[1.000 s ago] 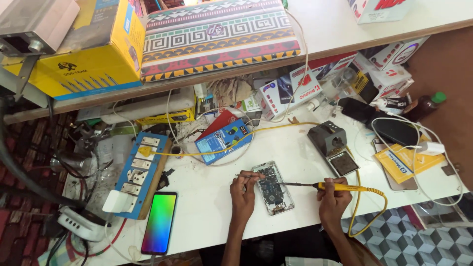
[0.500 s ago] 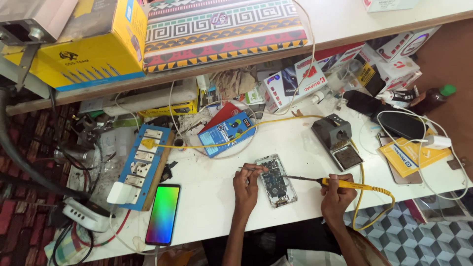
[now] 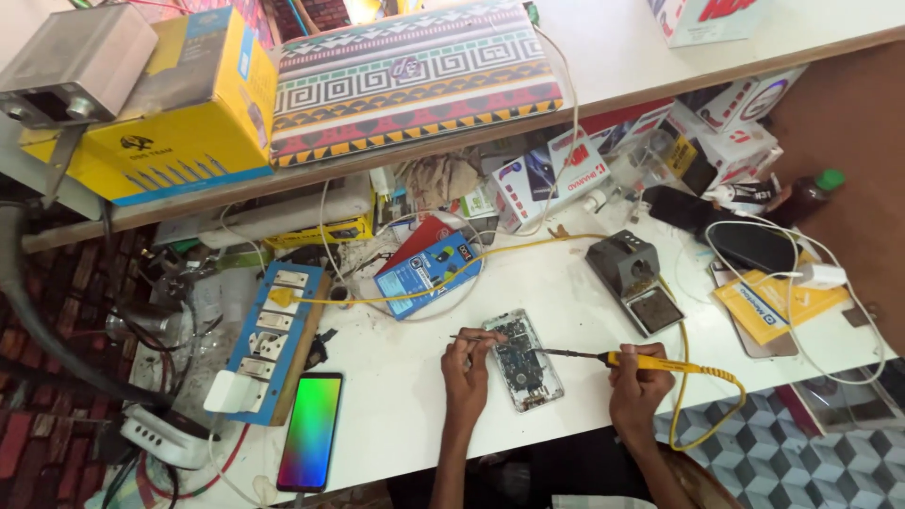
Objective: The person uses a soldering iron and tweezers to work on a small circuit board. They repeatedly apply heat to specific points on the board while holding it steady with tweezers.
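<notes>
Opened phone [image 3: 524, 361] lies flat on the white table [image 3: 415, 415], back off, circuit board exposed, long axis tilted slightly. All positions below relative to this phone.

Left hand [image 3: 467, 363]: touching phone's left edge, fingers pressed together, pinching thin tweezers [image 3: 471, 338] whose tips lie over the upper left part of the board.

Right hand [image 3: 637, 382]: just right of phone, closed around yellow handle of a soldering iron [image 3: 650, 360]. Dark shaft points left; tip sits over the middle of the board. Whether tip touches the board: cannot tell. Yellow cord [image 3: 702, 415] loops from the handle down off the table edge.

Surroundings:
- Iron stand [image 3: 633, 280], grey, up and to the right, near.
- Blue box [image 3: 429, 266], above and left, near.
- Power strip [image 3: 273, 339], blue with white sockets, well to the left.
- Second phone [image 3: 311, 431], screen lit in rainbow colours, lower left, beside the strip's lower end.
- Yellow booklet [image 3: 778, 302], far right.
- Patterned laptop [image 3: 415, 80] on the shelf above, well apart.
</notes>
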